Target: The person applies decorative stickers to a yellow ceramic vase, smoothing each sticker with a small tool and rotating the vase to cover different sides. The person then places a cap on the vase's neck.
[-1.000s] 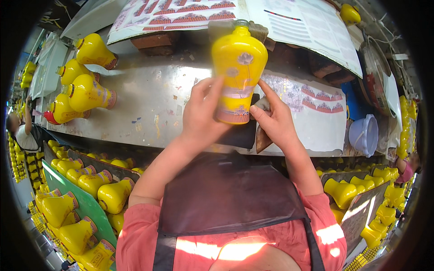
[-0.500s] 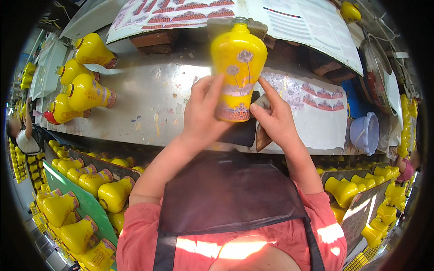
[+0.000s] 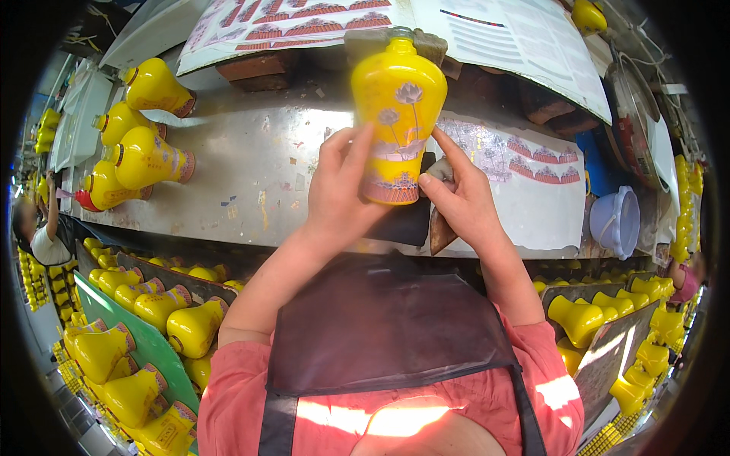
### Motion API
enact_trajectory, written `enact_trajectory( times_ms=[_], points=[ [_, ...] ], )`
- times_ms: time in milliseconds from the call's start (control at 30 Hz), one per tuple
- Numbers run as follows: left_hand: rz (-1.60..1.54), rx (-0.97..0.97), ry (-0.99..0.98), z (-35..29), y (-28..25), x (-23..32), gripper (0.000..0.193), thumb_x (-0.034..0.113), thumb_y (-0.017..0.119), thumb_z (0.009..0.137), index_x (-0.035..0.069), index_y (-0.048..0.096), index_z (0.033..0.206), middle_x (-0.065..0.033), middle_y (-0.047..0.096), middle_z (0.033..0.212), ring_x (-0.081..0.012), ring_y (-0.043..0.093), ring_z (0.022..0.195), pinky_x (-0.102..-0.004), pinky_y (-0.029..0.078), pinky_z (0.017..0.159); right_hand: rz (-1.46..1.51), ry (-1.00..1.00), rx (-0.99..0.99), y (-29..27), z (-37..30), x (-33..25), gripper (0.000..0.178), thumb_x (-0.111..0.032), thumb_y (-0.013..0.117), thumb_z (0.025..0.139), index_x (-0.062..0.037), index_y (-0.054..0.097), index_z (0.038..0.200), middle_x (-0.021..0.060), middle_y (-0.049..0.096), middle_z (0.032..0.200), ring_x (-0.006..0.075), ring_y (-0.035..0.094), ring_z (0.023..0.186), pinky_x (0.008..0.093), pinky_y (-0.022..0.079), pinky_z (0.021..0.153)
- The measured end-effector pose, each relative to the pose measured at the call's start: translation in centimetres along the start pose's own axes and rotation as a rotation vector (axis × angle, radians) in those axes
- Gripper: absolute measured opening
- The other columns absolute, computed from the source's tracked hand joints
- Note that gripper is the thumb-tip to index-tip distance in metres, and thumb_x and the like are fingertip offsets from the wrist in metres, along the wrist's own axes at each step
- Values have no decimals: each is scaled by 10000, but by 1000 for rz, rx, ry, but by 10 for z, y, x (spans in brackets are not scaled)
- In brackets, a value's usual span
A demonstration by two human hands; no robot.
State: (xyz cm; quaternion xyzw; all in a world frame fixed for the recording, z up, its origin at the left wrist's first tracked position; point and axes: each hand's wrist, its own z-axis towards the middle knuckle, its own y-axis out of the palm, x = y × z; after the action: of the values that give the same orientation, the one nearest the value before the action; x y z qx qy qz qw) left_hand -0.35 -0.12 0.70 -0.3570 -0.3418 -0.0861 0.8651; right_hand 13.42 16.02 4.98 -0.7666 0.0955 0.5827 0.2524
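**Bright daylight, strong fisheye bending**

The scene is bright and colours are vivid. A hard band of sunlight falls across the pink shirt (image 3: 395, 414) at the lower edge and is almost overexposed. The metal worktop (image 3: 251, 175) shows soft glare, and the yellow vase (image 3: 397, 106) has small highlights. The centre is sharp. Toward the dark round rim, straight edges bend and details become small and soft.

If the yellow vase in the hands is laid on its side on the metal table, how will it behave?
The yellow vase has a round, glossy body, so it would probably roll and may feel slippery. It looks hard and glazed, so likely stiff and breakable. The left hand and right hand both steady it, which hints at some weight.
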Motion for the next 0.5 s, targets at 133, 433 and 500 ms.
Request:
enact_trajectory(
  times_ms=[133,433,500],
  points=[
    [-3,-9,-11,0,0,0,994,246,967,679,58,469,1518,-193,501,1362,-368,611,1178,-428,547,945,-13,10,8,0,0,0,703,-100,668,932,-5,414,1580,-7,596,964,26,495,770,196,450,693],
    [-172,-87,-48,4,-10,-2,1068,331,848,818,-8,215,1609,-224,412,1453,-345,573,1163,-446,514,971,-104,-100,66,-3,5,5,662,-212,627,984,-48,407,1586,59,614,763,95,563,638,270,488,645],
    [-305,-84,-162,11,-9,-3,1027,374,778,880,-23,181,1616,-231,399,1461,-335,563,1146,-452,500,982,-104,-154,90,-2,11,5,653,-234,616,997,-45,404,1585,74,607,760,113,562,642,285,487,648]
  ],
)
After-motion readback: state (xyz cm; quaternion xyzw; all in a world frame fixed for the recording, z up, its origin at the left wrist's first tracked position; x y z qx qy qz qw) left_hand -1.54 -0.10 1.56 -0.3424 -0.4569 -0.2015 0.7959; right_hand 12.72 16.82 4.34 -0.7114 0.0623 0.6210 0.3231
